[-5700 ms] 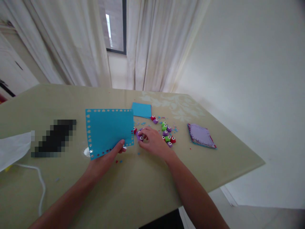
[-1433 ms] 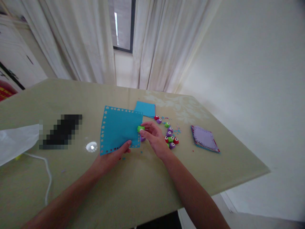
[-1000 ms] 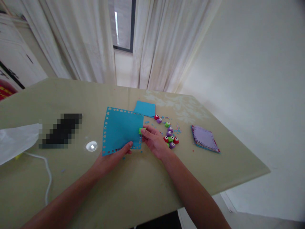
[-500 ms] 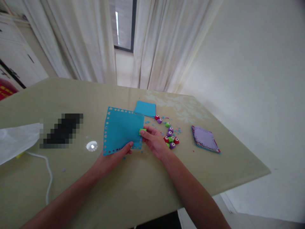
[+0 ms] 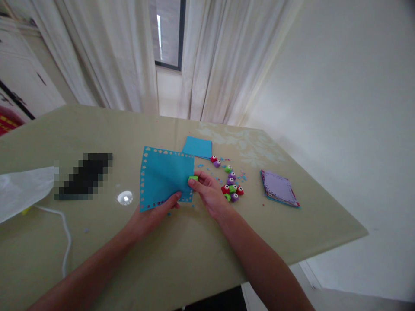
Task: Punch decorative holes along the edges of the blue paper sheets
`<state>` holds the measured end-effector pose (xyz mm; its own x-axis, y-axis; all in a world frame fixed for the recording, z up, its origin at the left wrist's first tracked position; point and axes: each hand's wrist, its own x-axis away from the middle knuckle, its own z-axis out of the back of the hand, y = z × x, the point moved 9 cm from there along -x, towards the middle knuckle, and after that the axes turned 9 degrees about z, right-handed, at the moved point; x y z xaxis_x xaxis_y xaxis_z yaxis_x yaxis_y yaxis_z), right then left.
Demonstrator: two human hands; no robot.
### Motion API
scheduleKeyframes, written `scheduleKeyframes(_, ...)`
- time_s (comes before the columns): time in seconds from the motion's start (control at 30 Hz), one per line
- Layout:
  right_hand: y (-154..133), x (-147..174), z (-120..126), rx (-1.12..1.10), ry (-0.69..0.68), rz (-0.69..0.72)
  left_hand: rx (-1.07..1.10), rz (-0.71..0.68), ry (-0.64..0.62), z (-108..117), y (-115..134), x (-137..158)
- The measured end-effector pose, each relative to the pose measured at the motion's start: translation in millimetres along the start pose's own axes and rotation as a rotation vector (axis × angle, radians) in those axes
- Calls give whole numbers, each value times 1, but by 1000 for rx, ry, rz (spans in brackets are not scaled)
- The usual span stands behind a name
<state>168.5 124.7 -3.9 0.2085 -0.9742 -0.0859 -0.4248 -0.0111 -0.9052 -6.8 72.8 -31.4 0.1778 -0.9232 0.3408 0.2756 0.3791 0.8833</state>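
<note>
A square sheet of blue paper (image 5: 167, 177), with small shaped holes punched along its edges, is held up above the table. My left hand (image 5: 164, 207) grips its lower edge, thumb on the front and the fingers mostly hidden behind. At the sheet's right edge my right hand (image 5: 209, 190) pinches a small green craft punch (image 5: 193, 178), which sits over the paper's border. Several red, green and purple craft punches (image 5: 232, 188) with eye-like tops stand on the table just right of my right hand, among tiny paper bits.
Behind the held sheet lies a stack of plain blue paper (image 5: 198, 147). A pile of punched sheets (image 5: 280, 188), lilac on top, rests at the right. To the left are a blurred-out dark object (image 5: 86, 177), a white plastic sheet (image 5: 26, 190) and a white cable (image 5: 66, 235).
The blue sheet and the green craft punch have shifted slightly left, and the punch now looks a little tilted. Both hands keep their grip.
</note>
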Motion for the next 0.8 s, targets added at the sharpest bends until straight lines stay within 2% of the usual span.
scheduleKeyframes(0.37, -10, 3, -4, 4, 38, 73, -14, 0, 20, 2, 2, 0)
scheduleKeyframes(0.67, -5, -4, 6, 24, 84, 109, -2, -1, 49, 6, 8, 0)
scheduleKeyframes(0.8, -18, -8, 15, 21, 134, 201, 34, 18, 43, 7, 14, 3)
